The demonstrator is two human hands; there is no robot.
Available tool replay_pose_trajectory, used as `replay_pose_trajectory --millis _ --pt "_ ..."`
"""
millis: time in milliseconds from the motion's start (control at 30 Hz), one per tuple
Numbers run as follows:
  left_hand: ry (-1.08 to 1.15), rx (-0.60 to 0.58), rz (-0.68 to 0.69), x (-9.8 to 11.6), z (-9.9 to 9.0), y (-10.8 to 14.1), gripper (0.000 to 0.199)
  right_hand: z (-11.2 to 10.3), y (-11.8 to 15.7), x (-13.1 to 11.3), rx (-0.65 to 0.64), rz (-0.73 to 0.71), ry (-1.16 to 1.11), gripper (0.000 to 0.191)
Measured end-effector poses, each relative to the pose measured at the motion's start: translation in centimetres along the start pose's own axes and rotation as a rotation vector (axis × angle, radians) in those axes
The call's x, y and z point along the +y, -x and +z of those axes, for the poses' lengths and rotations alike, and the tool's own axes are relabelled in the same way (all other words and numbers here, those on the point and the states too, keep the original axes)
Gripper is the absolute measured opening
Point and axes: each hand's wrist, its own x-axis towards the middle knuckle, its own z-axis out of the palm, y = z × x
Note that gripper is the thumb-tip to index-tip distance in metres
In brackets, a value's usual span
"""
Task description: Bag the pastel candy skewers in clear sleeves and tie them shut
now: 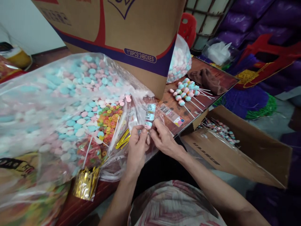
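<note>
A candy skewer in a clear printed wrapper (150, 115) stands upright between my hands, its blue and pink pieces showing through. My left hand (138, 142) pinches the lower end of the wrapper. On the other side, my right hand (164, 137) closes its fingers on the same gathered end; the stick there is mostly hidden. Gold twist ties (122, 139) lie left of my hands. Just right of them is a flat printed wrapper (172, 115). Several unwrapped candy skewers (185, 91) are piled farther right, their white sticks pointing right.
A big clear bag of pastel candies (87, 78) spreads over the left, with ring gummies (110, 121) at its mouth. Behind stands a large carton (141, 37). An open cardboard box (237, 153) at lower right holds wrapped skewers. Packed gold ties (86, 185) lie by the table edge.
</note>
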Motion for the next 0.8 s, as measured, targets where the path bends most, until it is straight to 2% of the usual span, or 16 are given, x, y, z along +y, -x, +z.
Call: replay_pose_trajectory --millis 67,167,233,300,367,433,500,633,800 --pt "-0.076 0.035 0.126 -0.5 0.3 0.0 0.027 -0.1 0.0 -0.1 0.001 0.034 0.006 0.015" --pt "-0.111 0.055 0.177 -0.6 0.4 0.1 0.027 -0.5 -0.3 -0.3 -0.033 0.148 -0.140 0.013" --pt "-0.055 0.056 0.118 -0.3 0.4 0.0 0.026 -0.6 -0.4 -0.4 -0.081 0.306 -0.361 0.014" --pt "0.066 0.059 -0.003 -0.1 0.4 -0.3 0.026 -0.4 -0.3 -0.4 -0.124 0.448 -0.570 0.017" --pt "0.203 0.054 -0.158 0.2 0.3 -0.7 0.024 -0.1 0.1 -0.3 -0.112 0.449 -0.636 0.019" --pt "0.318 0.037 -0.294 0.6 0.2 -1.0 0.019 0.1 0.8 0.1 -0.026 0.295 -0.499 0.018" --pt "0.405 0.022 -0.389 0.9 0.2 -1.2 0.012 0.0 1.4 0.7 0.074 0.066 -0.249 0.016" --pt "0.520 0.058 -0.514 1.4 0.4 -1.0 0.007 -0.8 1.9 2.0 0.171 -0.348 0.179 0.031" --pt "0.570 0.079 -0.572 1.7 1.5 -0.6 0.012 -1.7 1.0 2.1 0.292 -0.633 0.442 0.024"
